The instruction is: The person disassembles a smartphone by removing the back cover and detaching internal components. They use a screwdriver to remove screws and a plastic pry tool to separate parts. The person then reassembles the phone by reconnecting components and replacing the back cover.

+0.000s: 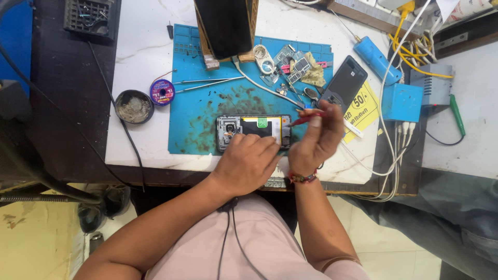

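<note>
An opened phone [252,127] with its back removed lies on a stained blue work mat [202,119], showing its battery and boards. My left hand [247,163] presses down on the phone's near edge and holds it in place. My right hand [316,140] grips a thin red-handled tool [306,118], whose tip points at the phone's right end. A red thread band circles my right wrist.
On the mat's far side lie tweezers [207,83], a circuit board [293,65] and small parts. A black phone back cover [345,83], a solder wire spool [162,92], a round tin [134,106], a blue box [402,102] with cables and a yellow sticker [363,109] surround it.
</note>
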